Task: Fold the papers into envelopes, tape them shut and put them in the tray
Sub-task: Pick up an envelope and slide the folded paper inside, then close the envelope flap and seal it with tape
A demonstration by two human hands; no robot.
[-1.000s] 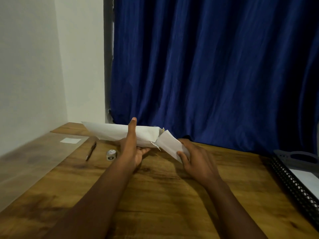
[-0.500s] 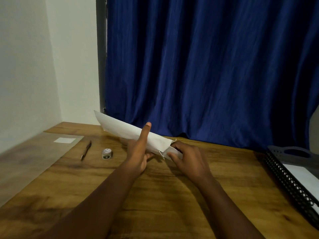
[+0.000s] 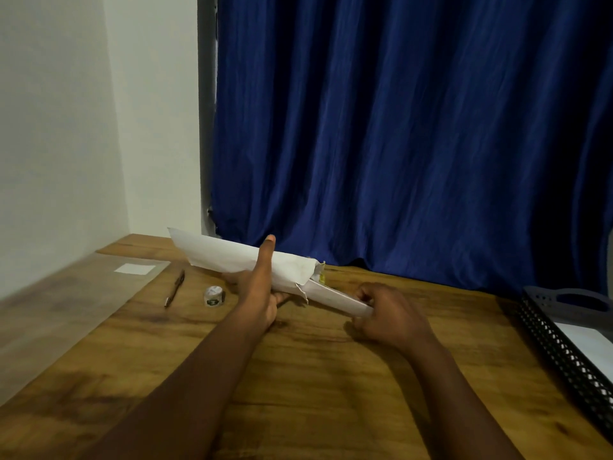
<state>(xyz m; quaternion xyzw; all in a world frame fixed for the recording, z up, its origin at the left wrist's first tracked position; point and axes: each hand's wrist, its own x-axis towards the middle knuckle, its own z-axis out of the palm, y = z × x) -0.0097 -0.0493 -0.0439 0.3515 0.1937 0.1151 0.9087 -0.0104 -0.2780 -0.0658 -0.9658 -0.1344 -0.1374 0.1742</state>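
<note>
A white paper packet [image 3: 229, 255] with a torn right end hangs above the wooden table [image 3: 331, 376], tilted down to the right. My left hand [image 3: 262, 290] grips it around the middle, thumb up over its front. A folded white sheet [image 3: 335, 297] sticks out of the torn end, and my right hand [image 3: 388, 313] pinches its lower right end. A small roll of tape [image 3: 214, 295] lies on the table left of my left hand. The black mesh tray [image 3: 570, 353] stands at the right edge with white paper [image 3: 593, 346] inside.
A dark pen [image 3: 175, 288] lies left of the tape. A small white slip [image 3: 134, 269] rests on a glossy patch at the far left. A white wall closes the left side; a blue curtain [image 3: 398, 144] hangs behind the table.
My right hand has pulled to the right, drawing the folded sheet further out of the packet. My left hand keeps its hold on the packet, which stays tilted.
</note>
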